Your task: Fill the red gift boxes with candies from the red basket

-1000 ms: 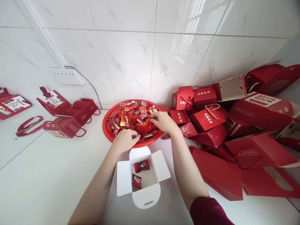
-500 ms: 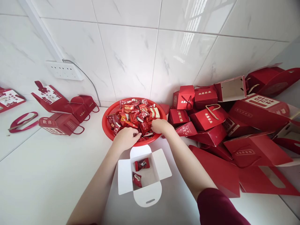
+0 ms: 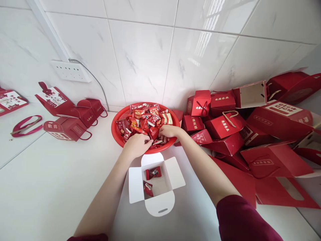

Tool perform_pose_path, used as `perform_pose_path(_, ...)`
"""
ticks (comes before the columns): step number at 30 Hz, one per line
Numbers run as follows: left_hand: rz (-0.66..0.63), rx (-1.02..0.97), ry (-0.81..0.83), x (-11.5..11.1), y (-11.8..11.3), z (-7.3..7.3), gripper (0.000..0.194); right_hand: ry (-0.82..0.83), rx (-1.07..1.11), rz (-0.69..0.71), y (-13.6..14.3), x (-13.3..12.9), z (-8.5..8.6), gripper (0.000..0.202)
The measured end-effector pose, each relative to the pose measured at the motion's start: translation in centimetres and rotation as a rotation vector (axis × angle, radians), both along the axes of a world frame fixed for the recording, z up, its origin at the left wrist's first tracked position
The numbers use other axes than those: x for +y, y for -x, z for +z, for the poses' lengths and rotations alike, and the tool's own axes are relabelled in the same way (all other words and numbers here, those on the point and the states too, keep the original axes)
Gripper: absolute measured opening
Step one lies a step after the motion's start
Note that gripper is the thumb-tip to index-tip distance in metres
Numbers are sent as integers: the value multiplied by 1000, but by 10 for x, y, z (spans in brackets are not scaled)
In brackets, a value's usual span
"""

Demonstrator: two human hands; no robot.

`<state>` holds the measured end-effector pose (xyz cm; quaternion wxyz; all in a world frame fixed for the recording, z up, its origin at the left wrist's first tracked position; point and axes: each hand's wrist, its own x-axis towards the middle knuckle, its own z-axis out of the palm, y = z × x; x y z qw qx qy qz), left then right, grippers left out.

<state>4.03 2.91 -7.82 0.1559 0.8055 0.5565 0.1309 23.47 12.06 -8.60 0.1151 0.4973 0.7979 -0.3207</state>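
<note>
white marbled tiles (image 3: 142, 50) across the back, with a socket strip (image 3: 70, 70) at the left and a thin grey cable (image 3: 98, 81) curving down toward the pale counter (image 3: 55, 180). near the foot of the tiles, at the middle, a round red basket (image 3: 115, 134) with a perforated wall, heaped with wrapped sweets (image 3: 144, 124) in red, gold and cream. over the basket's near left rim, the left hand (image 3: 137, 145), palm down, with thumb and fingers bent toward the sweets at the front. deeper in, across the right rim, the right hand (image 3: 169, 132), with fingers curled down among the wrappers. both hands close but apart from each other; cannot tell from this angle whether gripping a sweet or only touching, with the fingertips partly hidden. between the forearms, just in front of the basket, an open white box (image 3: 136, 184) with four flaps spread outward and a slot in the rounded near one. inside it, two red-wrapped sweets (image 3: 153, 172), one toward the back and one in the near left corner. to the right, a jumbled pile of red cartons (image 3: 227, 124), some upright, some on their sides, some with gold lettering. to the left, a smaller group of red gift boxes (image 3: 65, 128) with thin loop handles, and beyond it a looped crimson strip (image 3: 37, 118) on the counter.
</note>
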Motion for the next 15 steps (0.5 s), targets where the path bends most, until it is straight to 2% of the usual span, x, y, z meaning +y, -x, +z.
perform_pose_path(3,-5,-10,0,0,0,0,39,-25,57,-56,2,0,-10,29)
perform_pose_path(7,-11,-12,3,1,-1,0,40,-184,46,-142,5,-2,-21,31)
perform_pose_path(10,-17,-5,0,1,-1,0,40,-277,15,-170,4,-4,-24,32)
perform_pose_path(15,-5,8,5,0,-1,1,41,-334,-44,-167,5,-5,-24,34)
